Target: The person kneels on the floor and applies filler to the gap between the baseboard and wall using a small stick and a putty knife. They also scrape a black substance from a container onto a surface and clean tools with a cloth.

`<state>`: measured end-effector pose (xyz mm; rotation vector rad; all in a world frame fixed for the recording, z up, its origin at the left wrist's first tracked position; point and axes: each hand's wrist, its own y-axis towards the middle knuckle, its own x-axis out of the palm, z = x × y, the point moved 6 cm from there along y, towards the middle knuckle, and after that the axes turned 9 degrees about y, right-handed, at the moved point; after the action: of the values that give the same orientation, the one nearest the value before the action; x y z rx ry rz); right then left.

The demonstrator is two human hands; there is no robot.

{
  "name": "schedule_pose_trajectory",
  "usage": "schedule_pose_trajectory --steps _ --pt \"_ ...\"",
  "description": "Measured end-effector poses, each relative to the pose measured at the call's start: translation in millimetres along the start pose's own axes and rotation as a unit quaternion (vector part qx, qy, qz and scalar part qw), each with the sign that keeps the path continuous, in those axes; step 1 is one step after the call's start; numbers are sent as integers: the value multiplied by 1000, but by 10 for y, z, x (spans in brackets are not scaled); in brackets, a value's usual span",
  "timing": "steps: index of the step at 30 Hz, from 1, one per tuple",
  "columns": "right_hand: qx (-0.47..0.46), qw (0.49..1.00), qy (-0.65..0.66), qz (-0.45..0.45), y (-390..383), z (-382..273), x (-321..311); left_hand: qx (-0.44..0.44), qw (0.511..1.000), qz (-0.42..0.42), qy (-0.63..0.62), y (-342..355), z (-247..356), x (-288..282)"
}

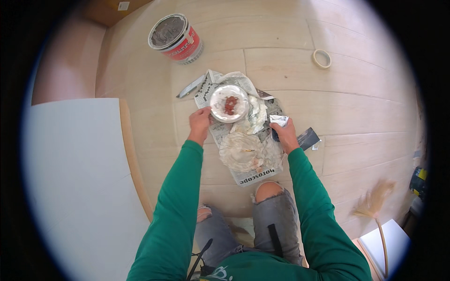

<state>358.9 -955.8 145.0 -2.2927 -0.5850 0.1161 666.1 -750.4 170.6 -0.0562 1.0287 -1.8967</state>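
Observation:
A round, clear-rimmed tub (216, 95) stands on the newspaper (243, 179); inside is white paste with a reddish-brown patch in the middle. My left hand (200, 125) is closed at the tub's left edge, its fingertips on the rim. To the right of the tub, my right hand (287, 133) is closed around a flat, dark scraper-like piece (279, 121) whose upper face is smeared white. Crumpled cream cloth or paper (236, 152) lies below the tub, with white-stained paper (257, 114) beside it. Another dark flat piece (308, 138) rests just right of my right hand.
A utility knife (191, 86) lies left of the newspaper. Further back stand a red-and-white bucket (180, 50) and a roll of tape (322, 59). A white panel (79, 164) fills the left side. At lower right is a straw brush (375, 199) with a long handle.

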Motion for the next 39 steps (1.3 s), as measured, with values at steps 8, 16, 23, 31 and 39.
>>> schedule_pose_trajectory --steps 8,16,23,31,39 --pt "-124 967 -222 23 -192 -163 178 -30 997 -48 -53 -125 1103 -1123" --pt "-182 957 -226 25 -320 -239 328 -54 952 -234 -189 -328 1456 -1085" --pt "-197 952 -231 32 -318 -223 287 -116 946 -246 -177 -729 780 -47" --pt "-213 940 -260 52 -410 -229 313 -15 963 -172 -207 -464 1020 -700" --pt "-238 929 -279 57 -425 -182 408 132 981 -8 -143 175 2632 -1653"
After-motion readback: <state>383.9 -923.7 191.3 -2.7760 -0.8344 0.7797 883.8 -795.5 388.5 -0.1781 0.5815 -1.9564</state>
